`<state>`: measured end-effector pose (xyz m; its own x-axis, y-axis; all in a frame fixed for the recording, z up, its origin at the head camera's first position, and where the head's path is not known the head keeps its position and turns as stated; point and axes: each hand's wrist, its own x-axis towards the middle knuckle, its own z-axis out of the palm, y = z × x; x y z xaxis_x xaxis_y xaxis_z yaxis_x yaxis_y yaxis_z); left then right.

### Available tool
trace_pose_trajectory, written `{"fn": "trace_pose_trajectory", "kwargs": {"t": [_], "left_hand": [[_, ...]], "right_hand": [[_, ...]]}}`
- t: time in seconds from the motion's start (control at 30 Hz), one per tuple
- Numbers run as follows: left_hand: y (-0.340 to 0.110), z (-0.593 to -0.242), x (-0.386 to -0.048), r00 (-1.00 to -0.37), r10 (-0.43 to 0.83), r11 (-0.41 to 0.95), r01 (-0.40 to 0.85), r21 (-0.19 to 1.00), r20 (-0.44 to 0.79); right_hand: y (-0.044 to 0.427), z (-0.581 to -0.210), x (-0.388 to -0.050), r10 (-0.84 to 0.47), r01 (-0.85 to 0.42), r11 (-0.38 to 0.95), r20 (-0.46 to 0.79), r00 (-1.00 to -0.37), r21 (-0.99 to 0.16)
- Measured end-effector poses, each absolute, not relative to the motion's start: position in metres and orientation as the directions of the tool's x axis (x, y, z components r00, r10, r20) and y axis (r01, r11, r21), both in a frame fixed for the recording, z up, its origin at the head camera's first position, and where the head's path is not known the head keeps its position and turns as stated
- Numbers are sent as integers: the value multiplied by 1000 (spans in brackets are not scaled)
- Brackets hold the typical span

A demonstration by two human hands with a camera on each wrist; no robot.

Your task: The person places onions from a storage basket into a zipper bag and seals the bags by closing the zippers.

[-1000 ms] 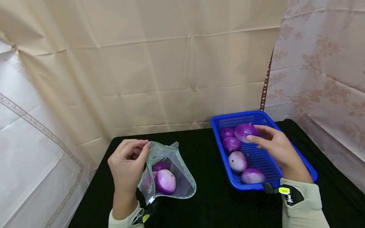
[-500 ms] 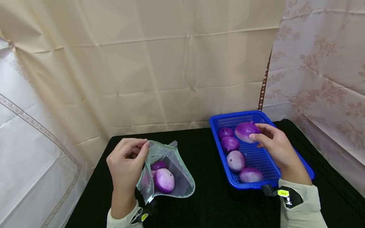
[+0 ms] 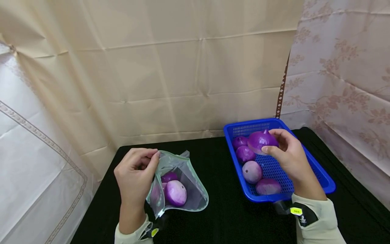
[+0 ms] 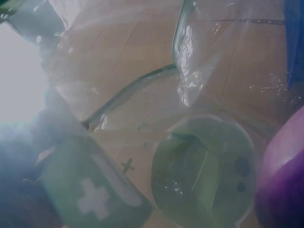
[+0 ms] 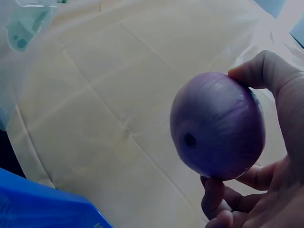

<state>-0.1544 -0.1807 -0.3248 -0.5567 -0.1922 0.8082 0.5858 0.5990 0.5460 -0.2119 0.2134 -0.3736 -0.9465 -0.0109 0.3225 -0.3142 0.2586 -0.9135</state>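
Observation:
My left hand (image 3: 135, 179) pinches the upper edge of a clear zip bag (image 3: 196, 195) with a pale green rim, its mouth gaping. Inside lie purple onions (image 3: 176, 194). Green-printed bag film (image 4: 204, 171) fills much of the left wrist view, with part of an onion (image 4: 285, 180) at its right edge. Over the blue basket (image 3: 329, 186), my right hand (image 3: 290, 159) grips a purple onion (image 3: 262, 141) between thumb and fingers. The right wrist view shows that onion (image 5: 218, 126) with its dark root spot toward the camera.
Several more onions (image 3: 252, 172) lie along the basket's left side and front. Bag and basket stand apart on a black-covered table (image 3: 216, 217). A beige curtain (image 3: 182, 84) hangs behind, with patterned cloth (image 3: 350, 84) at the right.
The onion in my right hand has tilted, its pointed tip now upward, and the hand has shifted slightly left. My left hand and the bag hold nearly still.

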Motion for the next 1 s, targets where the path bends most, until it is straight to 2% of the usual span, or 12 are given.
{"fn": "trace_pose_trajectory", "kwargs": {"t": [0.37,1.0], "left_hand": [[-186,-330,-158,-562,-190,595,587,550,805],[-185,-330,-157,-559,-197,601,580,550,805]], "right_hand": [[190,-370,-205,-12,-423,155,427,-904,-892],[157,-367,-190,-138,-432,160,413,-900,-888]]}}
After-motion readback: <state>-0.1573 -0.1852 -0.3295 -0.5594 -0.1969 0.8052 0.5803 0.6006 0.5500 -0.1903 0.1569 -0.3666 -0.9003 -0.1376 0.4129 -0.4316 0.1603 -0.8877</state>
